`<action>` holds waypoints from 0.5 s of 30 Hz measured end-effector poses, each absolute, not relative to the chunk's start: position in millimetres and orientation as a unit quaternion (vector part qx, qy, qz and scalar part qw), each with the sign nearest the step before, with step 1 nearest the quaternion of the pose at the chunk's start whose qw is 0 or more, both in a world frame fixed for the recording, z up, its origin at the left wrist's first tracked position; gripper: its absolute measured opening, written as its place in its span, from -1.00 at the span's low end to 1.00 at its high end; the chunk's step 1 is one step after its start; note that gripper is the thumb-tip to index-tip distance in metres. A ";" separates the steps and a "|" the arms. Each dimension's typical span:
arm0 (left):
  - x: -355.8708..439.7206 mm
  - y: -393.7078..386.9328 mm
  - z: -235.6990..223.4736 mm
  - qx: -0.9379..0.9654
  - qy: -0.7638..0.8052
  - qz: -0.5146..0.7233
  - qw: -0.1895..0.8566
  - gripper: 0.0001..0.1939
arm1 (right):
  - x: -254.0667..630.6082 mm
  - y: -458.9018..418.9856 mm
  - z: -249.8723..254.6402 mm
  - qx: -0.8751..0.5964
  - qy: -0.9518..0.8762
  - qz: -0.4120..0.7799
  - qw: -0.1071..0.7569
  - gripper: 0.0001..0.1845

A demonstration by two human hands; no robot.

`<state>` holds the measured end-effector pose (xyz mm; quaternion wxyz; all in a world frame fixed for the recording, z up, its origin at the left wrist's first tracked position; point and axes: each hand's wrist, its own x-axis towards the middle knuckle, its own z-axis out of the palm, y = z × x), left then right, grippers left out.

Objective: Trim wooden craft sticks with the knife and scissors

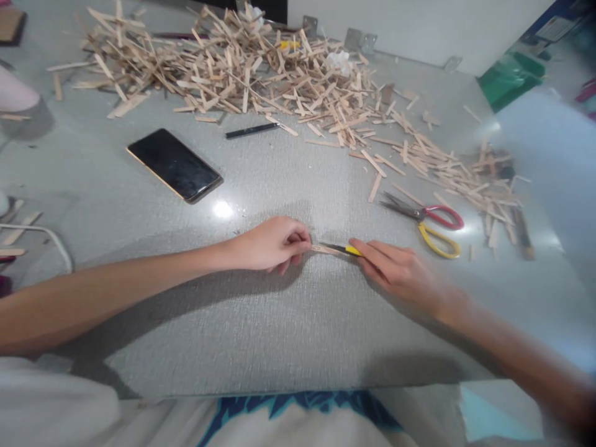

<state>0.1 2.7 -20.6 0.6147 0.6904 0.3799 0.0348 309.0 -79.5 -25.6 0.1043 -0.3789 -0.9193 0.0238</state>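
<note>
Black glass fronts the phone (174,164) lying on our grey counter (261,347), left of our hands. Our left hand (284,244) pinches a thin wooden strip (326,249) between thumb and fingers. Just beside it, our right hand (395,270) grips a yellow-marked, dark-tipped tool (352,250), its tip along the strip. Behind, a dark pen-like stick (251,130) lies before the heap of wooden pieces (223,68). Farther right, red-and-yellow-handled scissors (421,215) rest open.

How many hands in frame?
2: left hand pinching the thin wooden piece, near centre; right hand to its right, holding the yellow-and-black tool.
</note>
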 end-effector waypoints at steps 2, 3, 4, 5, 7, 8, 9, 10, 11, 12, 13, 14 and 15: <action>0.5 2.8 -20.0 0.688 0.385 0.035 0.615 -0.77 | 308.9 -79.8 -25.9 -0.380 -0.918 0.035 0.109 -0.58; 0.8 2.7 -19.5 0.686 0.387 0.036 0.615 -0.77 | 308.7 -80.1 -25.9 -0.381 -0.917 0.039 0.109 -0.57; 1.1 2.7 -19.0 0.686 0.387 0.037 0.615 -0.77 | 308.3 -80.5 -25.8 -0.380 -0.918 0.038 0.108 -0.57; 1.4 2.6 -18.4 0.687 0.386 0.038 0.614 -0.76 | 307.8 -80.8 -25.6 -0.379 -0.919 0.034 0.106 -0.56; 1.4 2.5 -17.8 0.690 0.383 0.038 0.613 -0.75 | 306.8 -81.4 -25.2 -0.374 -0.922 0.021 0.099 -0.56; 1.2 2.5 -17.7 0.691 0.381 0.037 0.613 -0.75 | 306.3 -81.6 -24.9 -0.371 -0.923 0.015 0.096 -0.57; 0.9 2.4 -17.8 0.691 0.381 0.037 0.613 -0.75 | 305.8 -81.7 -24.6 -0.367 -0.925 0.009 0.095 -0.57; 0.5 2.4 -18.1 0.691 0.380 0.037 0.613 -0.75 | 305.4 -81.8 -24.2 -0.364 -0.927 0.002 0.095 -0.57; 0.1 2.4 -18.4 0.692 0.379 0.037 0.614 -0.74 | 305.0 -81.8 -23.8 -0.360 -0.928 -0.003 0.094 -0.57; -0.3 2.4 -18.7 0.693 0.377 0.038 0.613 -0.74 | 304.4 -81.9 -23.2 -0.358 -0.929 -0.008 0.092 -0.57; -0.5 2.4 -19.1 0.694 0.375 0.039 0.613 -0.74 | 303.8 -81.9 -22.5 -0.356 -0.930 -0.013 0.088 -0.57; -0.6 2.4 -19.4 0.695 0.374 0.039 0.612 -0.74 | 303.1 -82.0 -21.7 -0.356 -0.930 -0.016 0.084 -0.57; -0.6 2.4 -19.6 0.696 0.374 0.040 0.612 -0.74 | 302.4 -82.0 -20.9 -0.357 -0.931 -0.018 0.080 -0.57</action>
